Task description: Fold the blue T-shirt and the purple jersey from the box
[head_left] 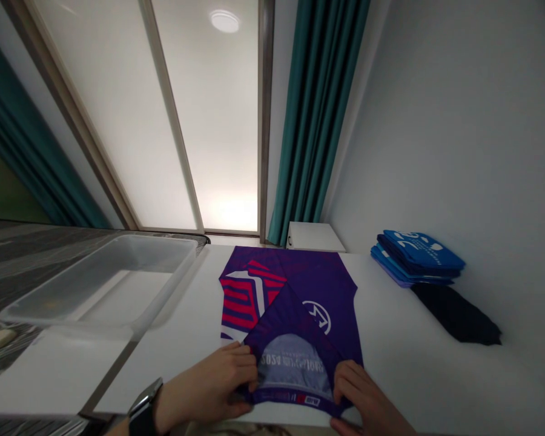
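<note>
A purple sports shirt (295, 284) with red and white stripes lies flat on the white table (413, 363), partly folded. My left hand (213, 384), with a dark watch on the wrist, pinches the shirt's near hem at its left side. My right hand (361, 393) grips the same hem at its right side. Between my hands the hem gapes and shows the pale inside of the shirt with mirrored lettering.
A clear plastic tub (109, 284) sits at the left on the table. A stack of folded blue shirts (415, 257) and a dark folded garment (458, 315) lie at the right by the wall. Teal curtains (318, 121) and a frosted window stand behind.
</note>
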Available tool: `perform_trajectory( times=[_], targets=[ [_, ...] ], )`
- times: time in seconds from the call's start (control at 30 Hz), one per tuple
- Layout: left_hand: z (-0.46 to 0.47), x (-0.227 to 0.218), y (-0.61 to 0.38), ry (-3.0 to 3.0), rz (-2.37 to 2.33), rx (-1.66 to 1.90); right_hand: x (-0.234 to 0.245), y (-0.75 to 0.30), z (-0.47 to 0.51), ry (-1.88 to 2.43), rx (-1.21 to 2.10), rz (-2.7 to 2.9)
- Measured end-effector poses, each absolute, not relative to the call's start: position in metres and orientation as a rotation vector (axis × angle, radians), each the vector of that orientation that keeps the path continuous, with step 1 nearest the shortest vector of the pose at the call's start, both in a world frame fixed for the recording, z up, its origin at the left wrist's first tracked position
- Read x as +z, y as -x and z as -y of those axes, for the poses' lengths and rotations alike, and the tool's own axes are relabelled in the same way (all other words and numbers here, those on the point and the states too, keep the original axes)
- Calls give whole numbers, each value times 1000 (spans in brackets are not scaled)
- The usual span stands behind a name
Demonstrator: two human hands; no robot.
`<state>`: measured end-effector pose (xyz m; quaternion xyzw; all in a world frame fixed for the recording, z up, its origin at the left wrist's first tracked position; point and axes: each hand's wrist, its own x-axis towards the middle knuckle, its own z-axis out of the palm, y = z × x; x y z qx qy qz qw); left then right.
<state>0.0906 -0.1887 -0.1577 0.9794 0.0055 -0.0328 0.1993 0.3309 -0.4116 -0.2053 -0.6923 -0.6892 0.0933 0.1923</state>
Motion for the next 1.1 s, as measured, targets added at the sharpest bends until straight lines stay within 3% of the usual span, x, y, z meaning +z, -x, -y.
perform_trajectory(
  times=[0.57,0.83,1.1],
  targets=[
    [195,-172,-79,-2846,-103,146,-210,-337,414,1711,219,1873],
    [157,-171,-99,-2667,-372,145,-186,-345,380,1934,294,1560],
    [114,-156,-131,-2523,-401,-10,-181,-381,325,2171,408,1684]
  ],
)
